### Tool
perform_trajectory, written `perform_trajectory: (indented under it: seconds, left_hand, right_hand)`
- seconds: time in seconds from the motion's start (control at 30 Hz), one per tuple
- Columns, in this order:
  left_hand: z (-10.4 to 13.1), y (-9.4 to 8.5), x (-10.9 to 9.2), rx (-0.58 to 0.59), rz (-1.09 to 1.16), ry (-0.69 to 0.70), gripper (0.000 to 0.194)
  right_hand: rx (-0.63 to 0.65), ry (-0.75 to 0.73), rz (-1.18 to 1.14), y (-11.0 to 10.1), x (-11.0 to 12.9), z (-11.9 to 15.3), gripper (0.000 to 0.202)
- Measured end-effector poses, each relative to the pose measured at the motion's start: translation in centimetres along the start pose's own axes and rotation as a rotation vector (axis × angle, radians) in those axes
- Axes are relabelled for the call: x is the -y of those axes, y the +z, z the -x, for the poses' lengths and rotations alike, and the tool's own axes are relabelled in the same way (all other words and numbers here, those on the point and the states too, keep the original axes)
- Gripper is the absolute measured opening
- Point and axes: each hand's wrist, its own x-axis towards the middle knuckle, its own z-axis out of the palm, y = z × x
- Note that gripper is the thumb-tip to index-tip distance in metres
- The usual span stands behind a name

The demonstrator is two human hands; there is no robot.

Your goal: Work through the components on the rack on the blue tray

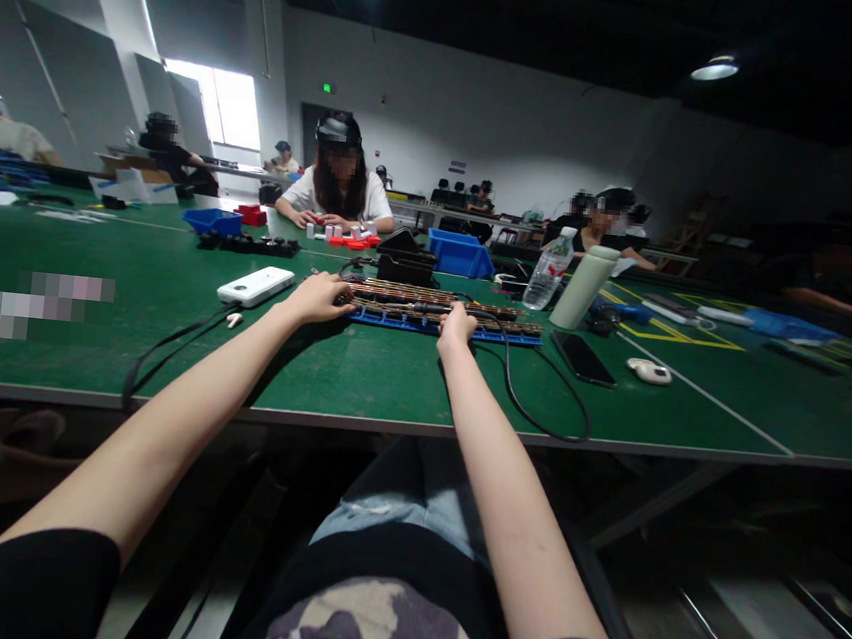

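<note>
A long blue rack carrying narrow brownish strips, which look like circuit boards, lies in front of me on the green table. My left hand is at the rack's left end, its fingers curled inward; what they grip is hidden. Over the strips' right half, my right hand is closed round a slim pen-shaped tool that looks like a soldering iron. Its thin end points left. A black cable loops over the table to the right of that hand.
A white power bank and an earbud lie left. To the right are a water bottle, a pale green flask, a black phone and an earbud case. Behind the rack stands a blue bin; a co-worker sits opposite.
</note>
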Motion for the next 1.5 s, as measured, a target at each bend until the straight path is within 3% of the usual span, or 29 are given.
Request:
perform_trajectory:
  seconds: [1.5]
  left_hand:
    - [0.07,0.14,0.13,-0.017,-0.003,0.008,0.042]
  right_hand:
    - [-0.015,-0.014,0.009,-0.07,-0.03,0.30,0.007]
